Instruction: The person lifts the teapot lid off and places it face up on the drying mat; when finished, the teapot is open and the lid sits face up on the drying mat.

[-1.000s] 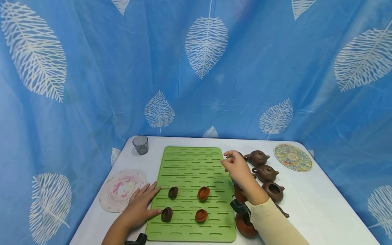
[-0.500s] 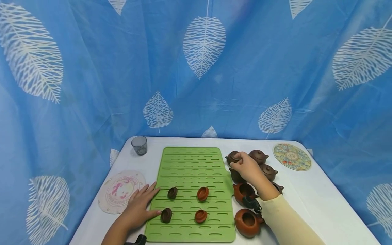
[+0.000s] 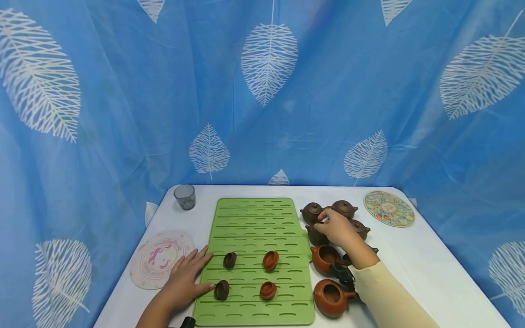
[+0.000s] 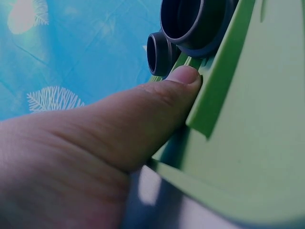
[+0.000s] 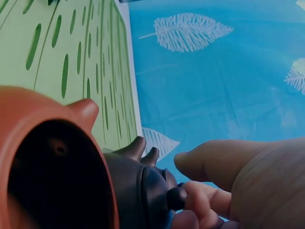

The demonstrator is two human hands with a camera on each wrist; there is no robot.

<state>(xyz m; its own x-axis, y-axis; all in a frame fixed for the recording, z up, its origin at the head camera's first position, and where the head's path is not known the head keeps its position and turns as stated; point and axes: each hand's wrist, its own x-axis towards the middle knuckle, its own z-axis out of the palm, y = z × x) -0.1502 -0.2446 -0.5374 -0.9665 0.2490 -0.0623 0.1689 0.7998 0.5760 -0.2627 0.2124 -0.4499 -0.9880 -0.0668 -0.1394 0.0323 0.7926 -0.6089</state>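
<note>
right wrist view shows the empty right hand (image 5: 255,174), thumb parted from bent fingers, just beside the ball-shaped knob (image 5: 177,198) of the round dark-brown clay teapot (image 5: 126,183).

4 lids (image 3: 270,260) lie on the mat (image 3: 246,275), left of teapots (image 3: 329,310).

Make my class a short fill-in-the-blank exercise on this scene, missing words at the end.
The green, slotted, rectangular mat bears ____ small round clay lids.
Two open, reddish-brown clay teapots stand on the mat's ____ side.
The person's ____ hand touches the mat.
The leaf-patterned fabric backdrop is mostly ____.
Missing words: four; right; left; blue.
</note>
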